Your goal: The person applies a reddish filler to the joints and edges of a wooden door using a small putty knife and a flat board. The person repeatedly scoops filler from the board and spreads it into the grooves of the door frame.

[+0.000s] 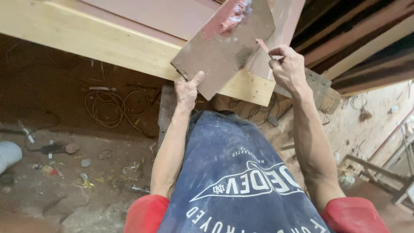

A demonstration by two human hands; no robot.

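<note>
Left hand (188, 88) grips the lower edge of a brown board (224, 47) smeared with pink filler, fingers closed under it, held tilted against the pale wooden frame (99, 41). Right hand (288, 67) pinches a small scraper blade (263, 46) touching the board's right edge.

The person wears a dark blue, dust-smeared shirt (233, 172) with white printed lettering and a pointed white emblem across the chest. Its short sleeves are bright red (146, 213), one at 7 o'clock and the other at 5 o'clock in the view. Both forearms are bare to the hands (187, 88), with no gloves, watch or rings visible.
</note>
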